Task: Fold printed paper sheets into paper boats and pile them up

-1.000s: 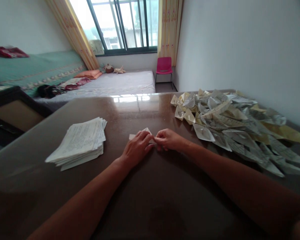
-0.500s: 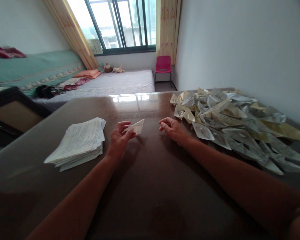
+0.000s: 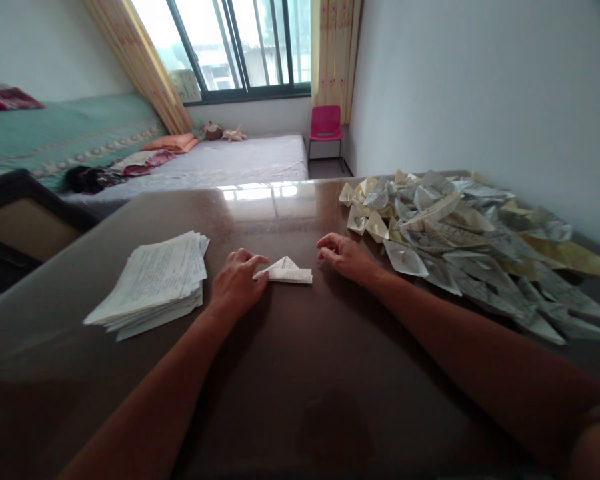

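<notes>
My left hand (image 3: pixel 237 279) pinches the left end of a folded piece of white paper (image 3: pixel 291 275) between thumb and fingers. The paper has a pointed triangular top and a straight band along its lower edge, with writing on it. It is low over the brown table (image 3: pixel 280 373), or resting on it. To its right, my right hand (image 3: pixel 344 256) hovers at the tabletop with loosely curled fingers and nothing visible in them, apart from the paper. Nearest that hand is a heap of folded paper boats (image 3: pixel 440 230) in white and yellowish paper.
A stack of written paper sheets (image 3: pixel 153 280) lies left of my left hand. Beyond the table are a bed (image 3: pixel 260 157), a pink chair (image 3: pixel 326 125) and a window. A dark wooden chair (image 3: pixel 27 220) stands at the left edge, and a white wall runs along the right.
The folded paper in my left hand has turned from an upright tilt to lie level, its band now facing me, and moved slightly right and nearer. My right hand has barely moved.
</notes>
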`<state>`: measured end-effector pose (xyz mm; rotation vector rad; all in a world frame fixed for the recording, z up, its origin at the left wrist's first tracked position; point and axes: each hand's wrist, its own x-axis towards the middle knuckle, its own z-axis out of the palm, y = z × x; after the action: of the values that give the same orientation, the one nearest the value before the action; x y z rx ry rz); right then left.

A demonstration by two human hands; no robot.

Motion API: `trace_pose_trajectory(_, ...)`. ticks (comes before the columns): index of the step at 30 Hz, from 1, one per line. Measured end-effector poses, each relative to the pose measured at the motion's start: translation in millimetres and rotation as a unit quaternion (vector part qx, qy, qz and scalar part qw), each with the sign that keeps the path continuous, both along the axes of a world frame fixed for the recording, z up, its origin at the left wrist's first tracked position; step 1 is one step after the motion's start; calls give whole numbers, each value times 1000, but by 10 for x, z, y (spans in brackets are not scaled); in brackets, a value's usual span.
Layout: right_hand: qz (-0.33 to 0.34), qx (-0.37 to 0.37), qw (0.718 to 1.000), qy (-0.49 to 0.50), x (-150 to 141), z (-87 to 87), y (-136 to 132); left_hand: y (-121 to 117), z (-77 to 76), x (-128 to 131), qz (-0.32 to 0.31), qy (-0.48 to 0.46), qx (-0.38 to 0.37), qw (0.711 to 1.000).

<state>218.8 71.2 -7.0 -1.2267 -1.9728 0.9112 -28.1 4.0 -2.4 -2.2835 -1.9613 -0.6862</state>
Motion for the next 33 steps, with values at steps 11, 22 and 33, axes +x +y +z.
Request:
trace_pose_trajectory(11,98,80,983,-135,-49,-2,-152,26,-68,246,-238,42,-17,970)
trace_pose_trajectory(22,190,79,976,-66,47,95,-70,3,69,188,-247,97,-14,964)
trace_pose_trajectory(33,220,60,970,-82,-12,57,-104,-20,40,173,-240,81,3,967)
